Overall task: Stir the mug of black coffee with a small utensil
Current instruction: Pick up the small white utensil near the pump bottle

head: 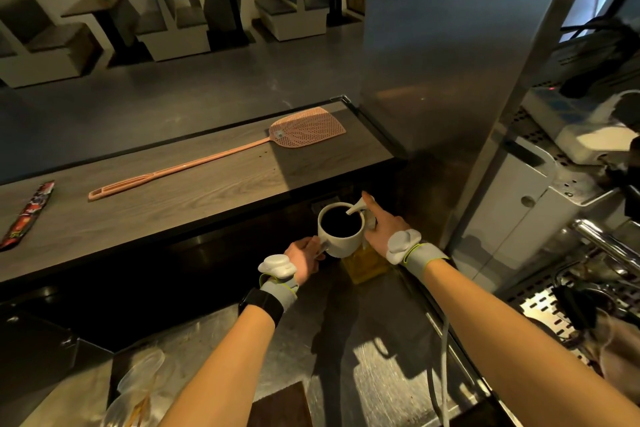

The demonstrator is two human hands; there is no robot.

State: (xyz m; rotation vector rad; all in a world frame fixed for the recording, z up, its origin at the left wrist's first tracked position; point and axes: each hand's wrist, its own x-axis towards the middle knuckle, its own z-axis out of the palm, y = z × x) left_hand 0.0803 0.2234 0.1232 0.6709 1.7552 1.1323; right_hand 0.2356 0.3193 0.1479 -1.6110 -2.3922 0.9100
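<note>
A white mug [341,239] full of black coffee is held above the dark lower counter. My left hand [306,258] grips its handle from the left. My right hand [379,227] is against the mug's right side, index finger stretched up and away. A small white piece [355,209] reaches over the mug's right rim by that finger. I cannot tell whether it is a utensil in my fingers or the nozzle of the spray bottle [367,269] of yellow liquid standing just behind.
A pink fly swatter [221,156] and a red snack wrapper [27,215] lie on the wooden bar top [173,204]. An espresso machine [571,218] fills the right side. A steel panel [450,62] rises behind the mug. Crumpled plastic [138,381] lies at the lower left.
</note>
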